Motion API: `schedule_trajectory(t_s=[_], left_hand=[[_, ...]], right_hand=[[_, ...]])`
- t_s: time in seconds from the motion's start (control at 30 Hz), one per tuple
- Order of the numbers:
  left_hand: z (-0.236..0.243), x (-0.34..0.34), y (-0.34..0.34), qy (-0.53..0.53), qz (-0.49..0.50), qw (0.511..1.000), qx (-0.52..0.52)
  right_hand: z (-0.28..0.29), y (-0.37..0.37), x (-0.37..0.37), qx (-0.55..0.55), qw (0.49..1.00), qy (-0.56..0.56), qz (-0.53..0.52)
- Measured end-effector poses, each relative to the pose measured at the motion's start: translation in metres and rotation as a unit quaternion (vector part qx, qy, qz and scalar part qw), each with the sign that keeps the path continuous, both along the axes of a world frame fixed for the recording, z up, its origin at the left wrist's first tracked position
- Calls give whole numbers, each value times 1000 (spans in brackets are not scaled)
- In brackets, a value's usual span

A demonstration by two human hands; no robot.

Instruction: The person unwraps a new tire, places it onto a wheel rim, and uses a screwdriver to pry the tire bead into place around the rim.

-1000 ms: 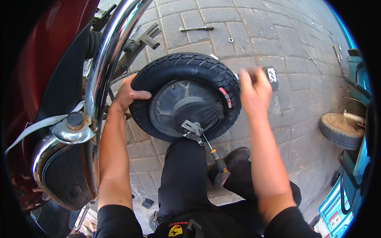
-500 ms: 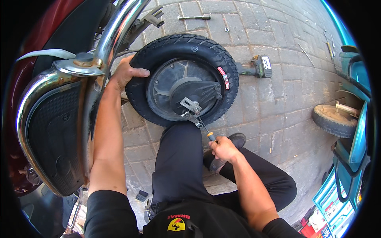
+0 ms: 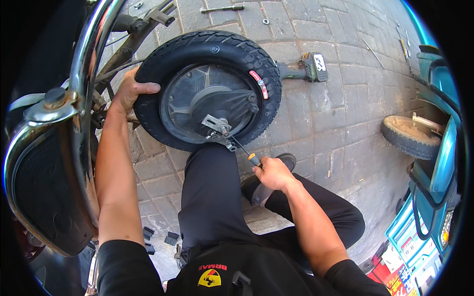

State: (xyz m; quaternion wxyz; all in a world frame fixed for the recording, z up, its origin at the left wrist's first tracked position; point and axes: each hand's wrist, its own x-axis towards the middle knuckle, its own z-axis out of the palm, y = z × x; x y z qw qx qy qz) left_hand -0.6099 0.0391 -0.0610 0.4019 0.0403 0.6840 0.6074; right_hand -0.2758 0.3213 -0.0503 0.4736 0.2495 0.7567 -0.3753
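A black-tyred scooter wheel (image 3: 217, 47) with a dark hub motor (image 3: 197, 81) leans in front of my knee. My left hand (image 3: 132, 91) grips the tyre at its left edge, thumb over the sidewall and fingers hidden behind. In my right hand (image 3: 274, 173) is a screwdriver (image 3: 254, 159) with a grey and yellow handle. Its thin shaft runs up and left to the metal brackets (image 3: 216, 123) around the axle (image 3: 225, 130). The tip is at the lower bracket; whether it is wedged in there I cannot tell.
A bent chrome bar (image 3: 85, 54) and black footrest (image 3: 47, 167) stand close to my left arm. Beyond the wheel lie a cordless power tool (image 3: 314, 67), a socket bar (image 3: 222, 9) and a nut (image 3: 266, 21). At right, a blue vehicle (image 3: 447, 170) stands near a small dusty wheel (image 3: 410, 140).
The whole scene has shifted left and slightly up in view as my head moved. Both hands keep their grips, and the screwdriver stays at the axle brackets.
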Motion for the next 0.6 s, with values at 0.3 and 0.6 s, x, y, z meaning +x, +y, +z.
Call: schedule_trajectory(t_s=[0.3,0.6], left_hand=[[-2,0,-2,12,13,1000,-4],[1,2,-1,-22,22,1000,-2]], right_hand=[[0,11,2,-235,903,-194,-302],[-13,41,-10,-206,952,-160,-160]])
